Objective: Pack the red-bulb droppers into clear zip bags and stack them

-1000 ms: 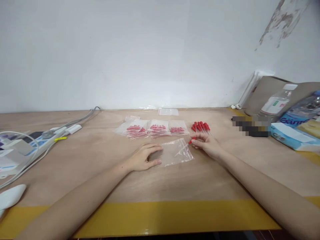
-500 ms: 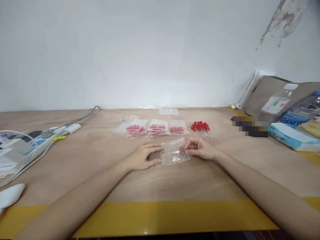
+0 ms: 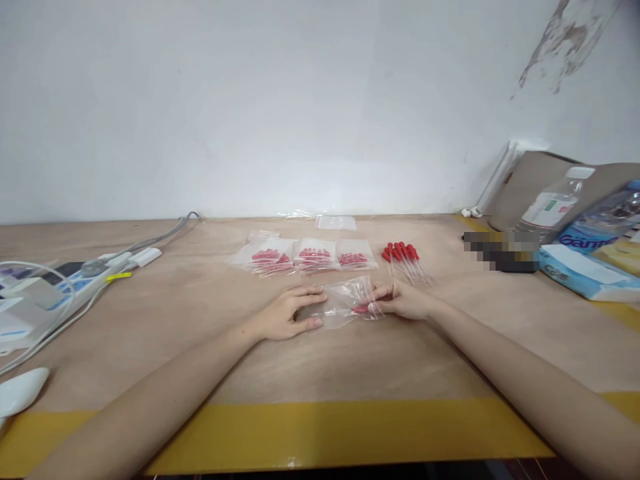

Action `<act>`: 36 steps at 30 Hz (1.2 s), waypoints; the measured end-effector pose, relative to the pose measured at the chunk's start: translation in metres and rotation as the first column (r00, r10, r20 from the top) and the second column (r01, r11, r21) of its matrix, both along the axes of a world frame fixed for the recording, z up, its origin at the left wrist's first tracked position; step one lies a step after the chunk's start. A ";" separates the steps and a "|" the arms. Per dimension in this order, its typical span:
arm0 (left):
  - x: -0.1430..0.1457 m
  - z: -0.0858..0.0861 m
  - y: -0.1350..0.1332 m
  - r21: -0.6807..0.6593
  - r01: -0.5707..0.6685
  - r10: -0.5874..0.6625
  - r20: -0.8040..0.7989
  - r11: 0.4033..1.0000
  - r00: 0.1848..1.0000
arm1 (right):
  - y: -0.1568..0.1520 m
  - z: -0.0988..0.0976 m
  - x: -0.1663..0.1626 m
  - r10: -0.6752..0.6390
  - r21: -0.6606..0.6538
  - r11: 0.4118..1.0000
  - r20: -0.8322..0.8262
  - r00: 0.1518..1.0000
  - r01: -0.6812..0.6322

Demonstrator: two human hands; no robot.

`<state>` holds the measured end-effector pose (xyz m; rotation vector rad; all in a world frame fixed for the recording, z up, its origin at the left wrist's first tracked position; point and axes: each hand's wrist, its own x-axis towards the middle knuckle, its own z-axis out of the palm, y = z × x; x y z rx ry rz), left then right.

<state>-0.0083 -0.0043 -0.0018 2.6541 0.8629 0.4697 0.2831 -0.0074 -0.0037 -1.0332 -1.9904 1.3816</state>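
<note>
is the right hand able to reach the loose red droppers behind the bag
Likely yes: the loose droppers lie uncovered on the table just beyond the right hand, nothing between. Its fingers are at the mouth of the clear bag, so it must leave that first.

Both forearms extend forward and converge toward the centre. Left hand (image 3: 289, 313) lies palm down, fingers arched and loosely spread (thumb stretched out beneath them). Right hand (image 3: 406, 301) is curled, fingertips pinched, pointing leftward.
</note>
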 end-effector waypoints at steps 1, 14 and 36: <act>0.000 0.000 0.000 0.003 0.000 0.000 -0.001 1.000 1.000 | -0.001 0.002 0.000 -0.025 0.002 1.000 0.005 1.000 0.025; -0.002 -0.001 0.001 0.003 -0.006 0.006 -0.010 1.000 1.000 | -0.015 0.000 -0.013 -0.333 -0.206 0.925 -0.044 0.942 0.318; -0.005 0.002 0.007 -0.204 0.050 -0.030 0.097 0.978 0.995 | 0.060 0.015 0.007 -0.782 0.616 0.622 0.523 0.340 0.483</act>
